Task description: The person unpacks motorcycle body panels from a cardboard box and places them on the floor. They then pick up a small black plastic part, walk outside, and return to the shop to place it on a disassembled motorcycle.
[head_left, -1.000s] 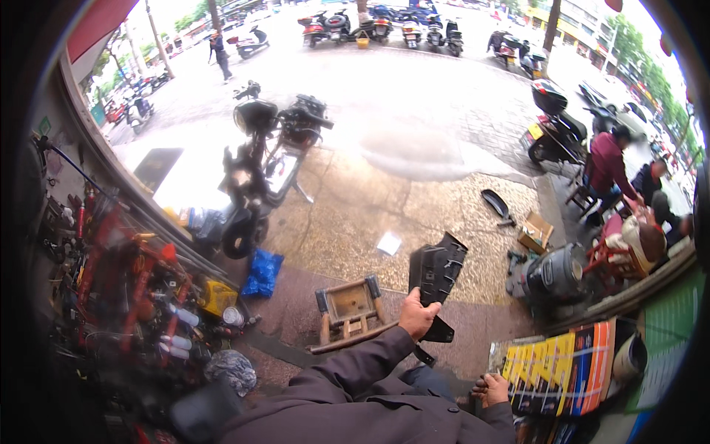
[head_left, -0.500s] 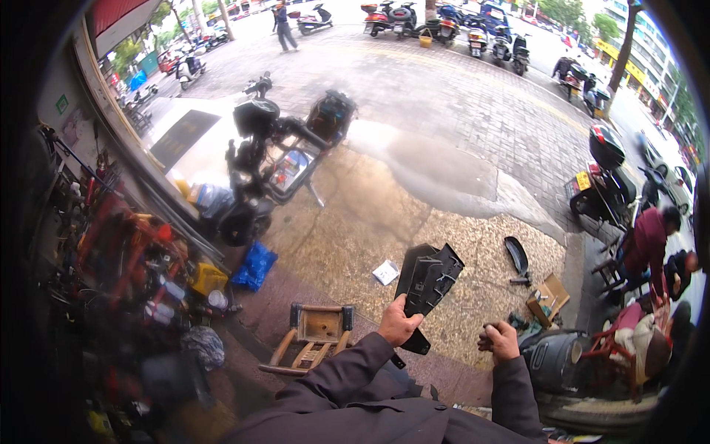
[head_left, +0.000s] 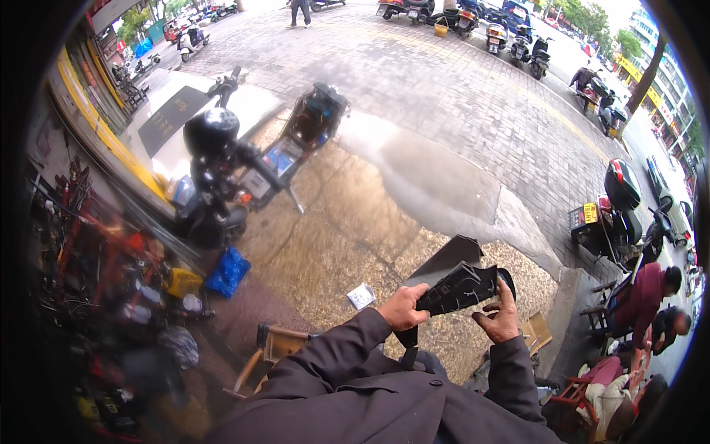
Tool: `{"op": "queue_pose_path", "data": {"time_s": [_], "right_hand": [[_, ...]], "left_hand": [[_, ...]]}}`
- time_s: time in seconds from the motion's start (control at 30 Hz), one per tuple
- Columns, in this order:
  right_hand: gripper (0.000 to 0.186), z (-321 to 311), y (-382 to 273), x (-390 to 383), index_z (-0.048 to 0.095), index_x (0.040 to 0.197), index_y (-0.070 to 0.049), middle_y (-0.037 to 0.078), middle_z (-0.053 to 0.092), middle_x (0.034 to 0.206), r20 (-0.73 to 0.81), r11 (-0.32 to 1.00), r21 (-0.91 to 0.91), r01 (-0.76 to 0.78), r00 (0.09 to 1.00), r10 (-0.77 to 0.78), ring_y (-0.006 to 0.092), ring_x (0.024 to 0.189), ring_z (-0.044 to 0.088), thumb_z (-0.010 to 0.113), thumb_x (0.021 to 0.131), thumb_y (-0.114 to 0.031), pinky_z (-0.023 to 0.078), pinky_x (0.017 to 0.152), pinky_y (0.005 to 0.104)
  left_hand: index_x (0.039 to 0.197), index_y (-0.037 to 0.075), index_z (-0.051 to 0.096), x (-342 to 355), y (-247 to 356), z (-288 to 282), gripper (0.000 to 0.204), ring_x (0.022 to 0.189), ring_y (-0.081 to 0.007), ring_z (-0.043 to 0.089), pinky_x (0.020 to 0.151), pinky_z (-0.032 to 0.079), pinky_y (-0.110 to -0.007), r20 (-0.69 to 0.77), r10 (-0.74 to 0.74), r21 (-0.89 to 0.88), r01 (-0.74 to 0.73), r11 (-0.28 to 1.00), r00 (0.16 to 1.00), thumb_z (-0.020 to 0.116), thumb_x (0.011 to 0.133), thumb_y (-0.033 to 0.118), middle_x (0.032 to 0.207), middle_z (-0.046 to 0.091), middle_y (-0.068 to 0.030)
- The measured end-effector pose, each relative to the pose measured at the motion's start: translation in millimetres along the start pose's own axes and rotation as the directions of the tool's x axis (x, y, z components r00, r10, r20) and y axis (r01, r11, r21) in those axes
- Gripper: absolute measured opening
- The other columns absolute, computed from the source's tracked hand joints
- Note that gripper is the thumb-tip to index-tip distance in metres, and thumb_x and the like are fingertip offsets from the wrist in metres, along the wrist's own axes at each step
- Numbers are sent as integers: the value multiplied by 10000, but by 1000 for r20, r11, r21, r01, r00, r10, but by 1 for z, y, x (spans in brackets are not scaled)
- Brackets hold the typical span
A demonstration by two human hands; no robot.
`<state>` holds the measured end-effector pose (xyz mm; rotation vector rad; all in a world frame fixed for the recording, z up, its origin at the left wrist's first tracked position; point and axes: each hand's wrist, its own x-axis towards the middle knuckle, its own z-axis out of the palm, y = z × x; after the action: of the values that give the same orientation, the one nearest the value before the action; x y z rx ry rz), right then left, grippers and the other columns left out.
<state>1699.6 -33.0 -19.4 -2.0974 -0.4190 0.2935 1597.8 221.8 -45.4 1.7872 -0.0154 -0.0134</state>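
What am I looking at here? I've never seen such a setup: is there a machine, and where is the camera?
There's no machine: a person works bare-handed. The camera sits on that person's head, looking down; its wide fisheye lens bends straight edges.

The left hand holds a black plastic panel. The right hand is raised at the panel's other end; whether it touches is hard to tell.

On the ground lie a flat white packet and a blue plastic bag. Nearer is a wooden stool, partly hidden by a sleeve. A dark scooter stands beyond, toward the left.
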Motion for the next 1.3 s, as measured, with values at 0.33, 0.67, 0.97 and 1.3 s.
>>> {"op": "queue_pose_path", "data": {"time_s": [0.33,0.67,0.97,1.3], "right_hand": [[243,13,30,261,706,881,-63,110,696,889,292,949,112,296,903,-316,237,807,672,800,657,-63,520,667,321],[228,24,7,519,718,802,-99,105,649,732,369,902,-18,432,841,-396,288,681,647,841,616,-148,506,614,352],[264,41,66,724,724,806,-97,110,657,758,131,934,-256,250,966,-223,293,707,642,854,587,-169,502,637,362],[393,14,83,882,719,923,-39,175,702,843,-177,757,-592,-276,961,212,326,829,683,807,595,-238,520,779,399]], "left_hand": [[1018,-10,582,188,-31,-91,337,696,-105,539,640,460,-290,-7,-10,-7,10,1000,1000,644,697,73,769,615,-59],[1099,-7,593,359,-35,-192,451,892,-265,639,802,493,-351,-330,-133,152,192,970,934,689,700,181,977,644,-175],[1030,-8,637,502,-161,-345,349,830,-267,666,750,525,-354,-691,-275,-16,366,930,669,695,777,226,898,682,-169],[953,-24,665,635,-265,-525,339,781,-264,666,722,521,-358,-833,-303,14,564,826,464,706,773,261,848,688,-161]]}}
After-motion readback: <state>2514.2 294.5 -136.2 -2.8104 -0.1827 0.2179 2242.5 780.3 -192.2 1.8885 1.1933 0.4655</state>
